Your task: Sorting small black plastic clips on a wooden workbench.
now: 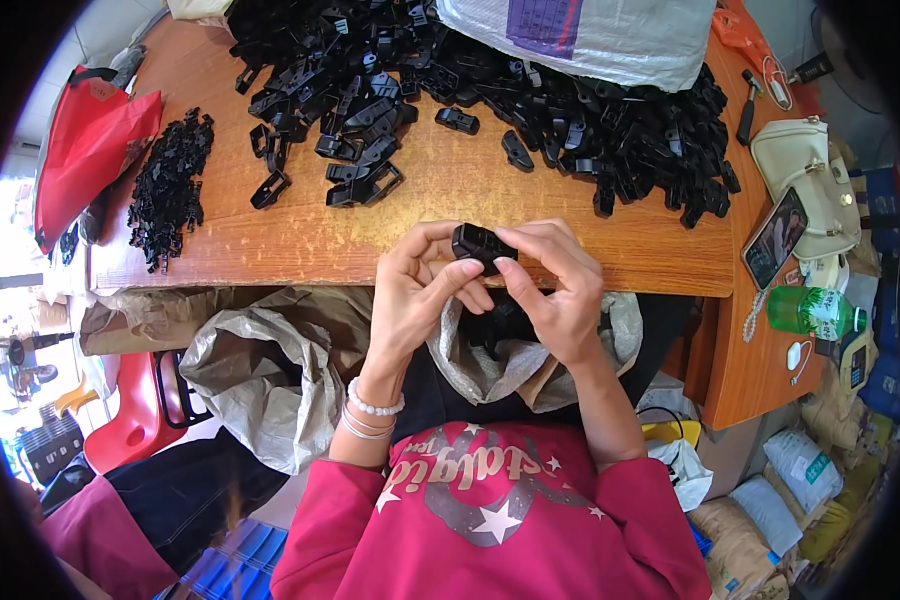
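Note:
Between both hands, just over the near edge of the wooden table (300, 245), is a small black plastic part (478, 243). My left hand (422, 280) grips its left end with thumb and fingers. The thumb and forefinger of my right hand (555, 285) pinch its right end. Beyond my hands lies a large heap of black plastic parts (360, 110), with a few loose ones in front of it. A smaller pile of tiny black pieces (173, 185) lies at the left. Below my hands an open woven sack (550, 370) has dark parts inside, partly hidden by my arms.
A white woven bag (610, 40) rests on the heap. Another open sack (260, 380) hangs at the table's left front. At the right are a hammer (747, 108), phone (775, 238), cream handbag (805, 180) and green bottle (810, 312). A red bag (90, 150) stands far left.

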`<state>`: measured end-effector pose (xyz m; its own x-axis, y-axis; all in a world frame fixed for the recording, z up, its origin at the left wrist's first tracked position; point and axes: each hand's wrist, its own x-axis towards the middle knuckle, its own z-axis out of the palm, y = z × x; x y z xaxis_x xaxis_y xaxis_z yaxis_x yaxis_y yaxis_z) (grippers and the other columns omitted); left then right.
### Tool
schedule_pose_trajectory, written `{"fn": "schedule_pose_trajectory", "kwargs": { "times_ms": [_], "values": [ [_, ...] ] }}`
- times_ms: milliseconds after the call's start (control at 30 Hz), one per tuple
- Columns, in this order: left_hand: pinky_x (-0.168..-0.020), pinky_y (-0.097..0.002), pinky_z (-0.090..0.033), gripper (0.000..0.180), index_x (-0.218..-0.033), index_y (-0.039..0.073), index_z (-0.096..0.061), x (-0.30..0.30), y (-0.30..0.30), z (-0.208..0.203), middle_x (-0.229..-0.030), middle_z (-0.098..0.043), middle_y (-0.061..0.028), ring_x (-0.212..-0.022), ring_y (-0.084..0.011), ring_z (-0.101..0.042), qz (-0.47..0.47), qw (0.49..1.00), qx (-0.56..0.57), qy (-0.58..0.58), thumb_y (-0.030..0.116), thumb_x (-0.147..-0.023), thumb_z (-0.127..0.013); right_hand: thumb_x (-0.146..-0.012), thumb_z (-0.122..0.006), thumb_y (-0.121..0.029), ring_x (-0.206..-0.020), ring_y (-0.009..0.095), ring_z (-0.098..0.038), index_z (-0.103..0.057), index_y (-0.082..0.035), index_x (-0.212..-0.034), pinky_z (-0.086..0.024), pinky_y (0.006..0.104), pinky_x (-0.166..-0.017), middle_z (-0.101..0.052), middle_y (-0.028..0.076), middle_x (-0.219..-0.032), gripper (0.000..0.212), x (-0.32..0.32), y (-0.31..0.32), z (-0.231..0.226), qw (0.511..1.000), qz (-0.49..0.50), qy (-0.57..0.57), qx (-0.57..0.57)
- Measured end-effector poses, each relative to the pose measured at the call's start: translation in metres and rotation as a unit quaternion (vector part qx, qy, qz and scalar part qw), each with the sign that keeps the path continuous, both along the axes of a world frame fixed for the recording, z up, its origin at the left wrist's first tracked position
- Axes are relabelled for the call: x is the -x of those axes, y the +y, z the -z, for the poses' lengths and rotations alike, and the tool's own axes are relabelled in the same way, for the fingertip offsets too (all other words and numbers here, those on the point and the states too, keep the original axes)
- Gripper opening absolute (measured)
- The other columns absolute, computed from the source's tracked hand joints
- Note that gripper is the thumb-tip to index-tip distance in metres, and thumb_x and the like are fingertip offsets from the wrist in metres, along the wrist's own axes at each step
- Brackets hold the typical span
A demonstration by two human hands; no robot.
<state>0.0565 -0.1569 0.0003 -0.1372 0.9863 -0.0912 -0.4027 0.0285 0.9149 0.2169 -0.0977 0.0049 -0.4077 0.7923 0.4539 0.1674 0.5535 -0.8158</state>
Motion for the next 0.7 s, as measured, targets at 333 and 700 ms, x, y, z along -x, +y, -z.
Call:
{"fn": "schedule_pose_trajectory", "kwargs": {
  "times_ms": [333, 700],
  "values": [
    [-0.062, -0.0314, -0.052, 0.031, -0.115, -0.001, -0.056, -0.021, -0.006, -0.014, -0.095, -0.065, -0.0166, -0.075, -0.0257, -0.068, -0.101, 0.866, -0.17, 0.459, -0.003, -0.084, -0.063, -0.083, -0.065, 0.001, -0.086, 0.017, -0.058, -0.062, -0.001, -0.118, -0.047, 0.0263, -0.078, -0.06, 0.01, -0.101, 0.035, 0.005, -0.01, 0.008, 0.971, -0.024, 0.132, 0.196],
    [-0.056, -0.0372, -0.045, 0.019, -0.101, 0.001, -0.061, 0.054, 0.03, 0.018, -0.081, -0.057, -0.0111, -0.065, -0.0269, -0.059, -0.207, 0.612, -0.021, 0.763, 0.012, -0.085, -0.064, -0.083, -0.069, -0.009, -0.076, 0.02, -0.061, -0.066, 0.001, -0.092, -0.049, 0.0298, -0.064, -0.062, 0.01, -0.087, 0.013, -0.049, 0.004, -0.011, 0.974, -0.008, -0.121, 0.19]
  ]
}}
